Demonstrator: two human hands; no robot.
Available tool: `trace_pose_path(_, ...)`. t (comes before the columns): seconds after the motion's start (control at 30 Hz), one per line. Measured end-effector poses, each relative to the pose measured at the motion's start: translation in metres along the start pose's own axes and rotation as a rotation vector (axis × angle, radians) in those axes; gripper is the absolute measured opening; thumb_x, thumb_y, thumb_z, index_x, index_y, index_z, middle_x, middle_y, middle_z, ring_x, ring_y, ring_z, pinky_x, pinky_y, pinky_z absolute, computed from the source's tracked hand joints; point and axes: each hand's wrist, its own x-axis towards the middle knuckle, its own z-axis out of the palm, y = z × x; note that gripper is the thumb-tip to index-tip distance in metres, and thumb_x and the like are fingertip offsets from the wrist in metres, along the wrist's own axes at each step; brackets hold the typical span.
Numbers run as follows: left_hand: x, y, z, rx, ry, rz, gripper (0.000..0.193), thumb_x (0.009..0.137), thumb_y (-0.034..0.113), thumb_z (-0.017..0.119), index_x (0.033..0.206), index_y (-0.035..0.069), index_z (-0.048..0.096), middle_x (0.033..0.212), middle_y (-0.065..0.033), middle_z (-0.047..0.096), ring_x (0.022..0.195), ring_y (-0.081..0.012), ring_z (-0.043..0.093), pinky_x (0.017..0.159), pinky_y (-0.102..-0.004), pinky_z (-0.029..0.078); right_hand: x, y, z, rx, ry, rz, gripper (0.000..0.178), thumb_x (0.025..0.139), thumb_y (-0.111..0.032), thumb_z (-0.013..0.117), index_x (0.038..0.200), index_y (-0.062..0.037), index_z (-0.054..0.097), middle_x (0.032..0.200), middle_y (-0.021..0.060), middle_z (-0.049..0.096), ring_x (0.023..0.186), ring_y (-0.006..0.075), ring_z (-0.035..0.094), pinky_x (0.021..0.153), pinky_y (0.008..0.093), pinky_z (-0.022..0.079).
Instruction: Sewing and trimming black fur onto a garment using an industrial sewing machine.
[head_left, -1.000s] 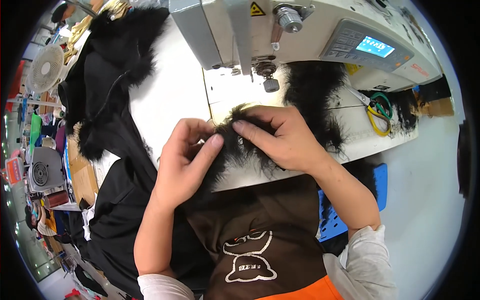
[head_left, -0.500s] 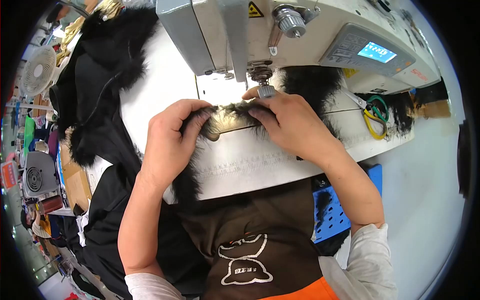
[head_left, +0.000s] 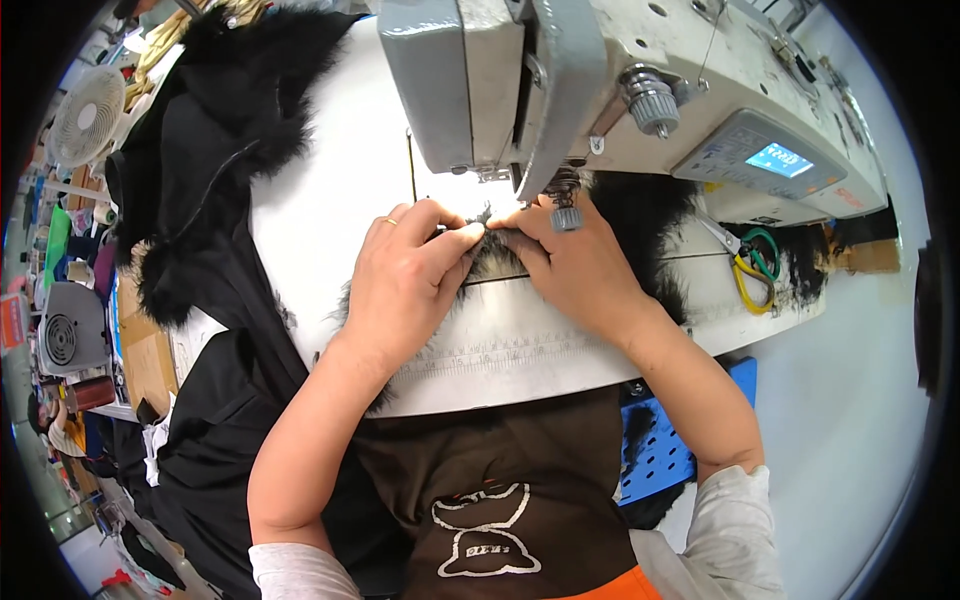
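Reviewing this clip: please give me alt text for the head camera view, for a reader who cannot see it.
Both hands, left hand and right hand, press a strip of black fur trim flat on a white table, at the foot of a grey sewing machine. Black fur-edged garments lie at left; scissors at right.

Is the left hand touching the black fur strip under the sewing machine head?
Touching: the head view shows the left hand lying on the black fur strip, its fingertips pinching the fur.
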Motion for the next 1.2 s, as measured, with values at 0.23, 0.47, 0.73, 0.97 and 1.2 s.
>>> trace_pose_path(0.23,-0.001,0.0,0.002,0.008,-0.015,-0.028,0.014,0.086,0.008,0.08,0.099,0.008,0.075,0.103,-0.0032,0.065,0.097,-0.026,0.064,0.084,-0.0392,0.049,0.002,-0.004,-0.017,0.153,-0.117,0.229,0.026,0.107,-0.031,0.064,0.127,-0.0176,0.073,0.11,0.0085,0.075,0.114,0.0313,0.068,0.118,0.0521,0.04)
trace_pose_path(0.47,-0.001,0.0,0.003,0.005,0.002,-0.025,0.009,0.088,0.007,0.08,0.094,0.007,0.073,0.104,-0.0045,0.065,0.098,-0.0271,0.063,0.086,-0.0401,0.048,0.002,0.005,-0.001,0.108,-0.023,-0.009,0.02,0.097,-0.03,0.076,0.106,-0.0128,0.083,0.095,0.0127,0.062,0.098,0.0319,0.059,0.085,0.0439,0.052)
trace_pose_path(0.73,0.004,-0.006,0.0,-0.076,-0.034,-0.071,0.006,0.094,0.012,0.076,0.096,0.007,0.073,0.102,-0.0053,0.065,0.099,-0.0273,0.063,0.089,-0.0409,0.046,-0.003,0.013,0.0,-0.114,-0.186,-0.048,0.028,0.105,-0.038,0.066,0.129,-0.0234,0.07,0.113,0.004,0.071,0.11,0.0276,0.07,0.107,0.0549,0.048)
trace_pose_path(0.97,0.003,-0.008,-0.001,-0.121,-0.071,-0.178,0.01,0.092,0.014,0.078,0.1,0.009,0.075,0.099,-0.0047,0.063,0.102,-0.027,0.061,0.091,-0.0413,0.045,-0.002,0.011,-0.001,-0.096,-0.171,-0.042,0.029,0.103,-0.034,0.069,0.129,-0.0208,0.07,0.115,0.0056,0.072,0.112,0.0275,0.069,0.104,0.0513,0.05)
trace_pose_path(1.2,0.003,-0.008,0.0,-0.135,-0.048,-0.15,0.011,0.091,0.014,0.079,0.1,0.01,0.076,0.098,-0.0046,0.063,0.101,-0.027,0.061,0.091,-0.0413,0.045,0.005,-0.001,-0.005,0.499,-0.115,0.343,0.019,0.105,-0.031,0.069,0.117,-0.0192,0.076,0.117,0.0049,0.075,0.115,0.0221,0.068,0.107,0.0449,0.049)
